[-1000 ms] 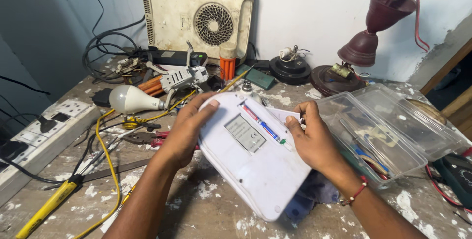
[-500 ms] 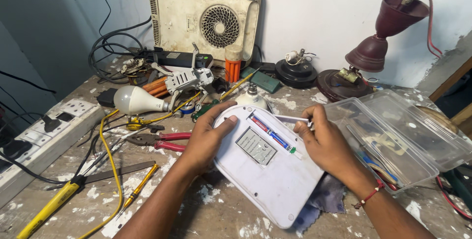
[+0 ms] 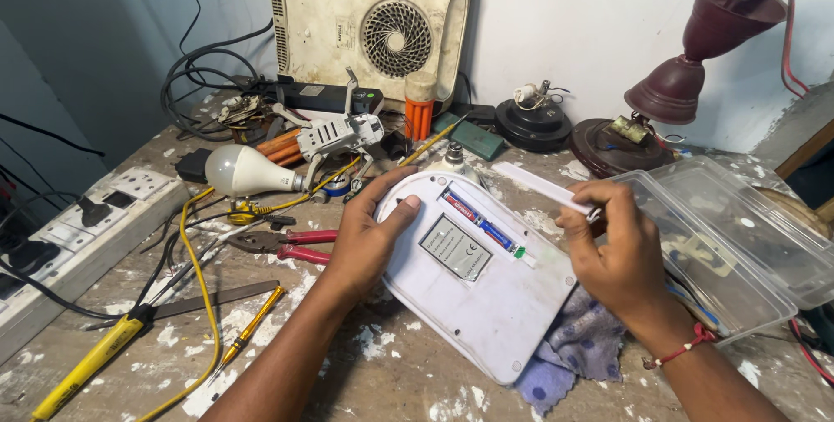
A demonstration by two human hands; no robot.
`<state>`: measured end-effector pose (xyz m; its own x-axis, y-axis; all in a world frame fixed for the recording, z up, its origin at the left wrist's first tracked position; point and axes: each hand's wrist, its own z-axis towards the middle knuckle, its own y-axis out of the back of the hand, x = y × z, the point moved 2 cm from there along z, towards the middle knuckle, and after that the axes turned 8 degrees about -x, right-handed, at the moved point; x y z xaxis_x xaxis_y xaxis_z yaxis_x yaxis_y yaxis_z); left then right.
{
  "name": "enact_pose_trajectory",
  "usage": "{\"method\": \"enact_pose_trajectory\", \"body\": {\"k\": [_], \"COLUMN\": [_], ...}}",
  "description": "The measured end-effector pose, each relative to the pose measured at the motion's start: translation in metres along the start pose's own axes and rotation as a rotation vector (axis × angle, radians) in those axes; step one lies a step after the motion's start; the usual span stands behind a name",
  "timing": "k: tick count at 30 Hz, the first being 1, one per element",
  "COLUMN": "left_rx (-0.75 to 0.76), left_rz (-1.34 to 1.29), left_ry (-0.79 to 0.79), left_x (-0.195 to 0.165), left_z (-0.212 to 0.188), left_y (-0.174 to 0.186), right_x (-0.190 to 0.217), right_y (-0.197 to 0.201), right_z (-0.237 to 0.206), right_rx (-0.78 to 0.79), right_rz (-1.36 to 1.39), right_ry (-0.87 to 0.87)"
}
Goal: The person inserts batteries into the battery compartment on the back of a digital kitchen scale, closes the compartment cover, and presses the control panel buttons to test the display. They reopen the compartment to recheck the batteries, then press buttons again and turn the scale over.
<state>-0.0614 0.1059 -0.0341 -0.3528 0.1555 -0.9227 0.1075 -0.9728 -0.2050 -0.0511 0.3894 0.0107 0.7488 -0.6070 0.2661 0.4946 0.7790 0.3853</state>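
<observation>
Tabletop (image 3: 408, 387): paint-spattered wood, cluttered with tools.

Far left: white switch board (image 3: 95, 214) at the edge; yellow-handled iron (image 3: 87, 365) and small screwdriver (image 3: 248, 331) in front of it; red-handled pliers (image 3: 287, 244) just left of the left hand; white bulb (image 3: 243, 170) lying on its side behind them.

Left hand (image 3: 369, 235): fingers spread, flat on the upper left corner of the white device (image 3: 486, 287), pinning it.

White device: oval, back side up, resting partly on a blue cloth (image 3: 573, 352). Long axis runs from upper left to lower right, between both hands. Grey rectangular label (image 3: 456, 248) near the middle; open battery slot beside it with two cells (image 3: 478, 222), red and blue, in line.

Right hand (image 3: 621, 253): pinched on one end of a thin white strip (image 3: 552, 187), probably the battery cover, held above the device's upper right edge.

Right: clear plastic box (image 3: 738, 248), lid open, touching the right hand's far side; maroon lamp (image 3: 686, 83) behind.

Back wall: cream fan-vented appliance (image 3: 365, 27) leaning upright.
</observation>
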Motion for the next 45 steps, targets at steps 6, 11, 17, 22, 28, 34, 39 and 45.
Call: {"method": "enact_pose_trajectory", "body": {"k": [6,11,17,22,28,34,39,45], "left_rx": [-0.003,-0.003,-0.014,-0.017,-0.026,-0.021,-0.013,-0.008], "left_rz": [0.034,0.054,0.101,0.105,0.093,0.079,0.065,0.089], "left_ry": [0.011,0.002,0.022,0.014,0.029,0.006,-0.037,-0.071], "left_x": [-0.001,-0.003,-0.006,-0.007,-0.005,-0.002,0.000,0.002], "left_z": [-0.001,-0.001,-0.002,-0.002,-0.002,0.000,0.001,0.001], "left_y": [0.000,-0.001,-0.001,-0.001,-0.001,0.001,0.002,0.004], "right_x": [0.013,0.024,0.037,0.038,0.036,0.035,0.033,0.027], "right_y": [-0.007,-0.008,-0.010,-0.010,-0.007,-0.007,-0.012,-0.018], "right_z": [-0.005,-0.004,-0.001,0.004,0.006,0.006,0.002,-0.006], "right_rx": [0.102,0.123,0.177,0.263,0.334,0.332,0.331,0.299], "right_rz": [-0.094,-0.057,-0.064,-0.071,-0.045,-0.037,-0.038,0.049], "right_ry": [0.215,0.220,0.238,0.233,0.237,0.223,0.161,0.040]}}
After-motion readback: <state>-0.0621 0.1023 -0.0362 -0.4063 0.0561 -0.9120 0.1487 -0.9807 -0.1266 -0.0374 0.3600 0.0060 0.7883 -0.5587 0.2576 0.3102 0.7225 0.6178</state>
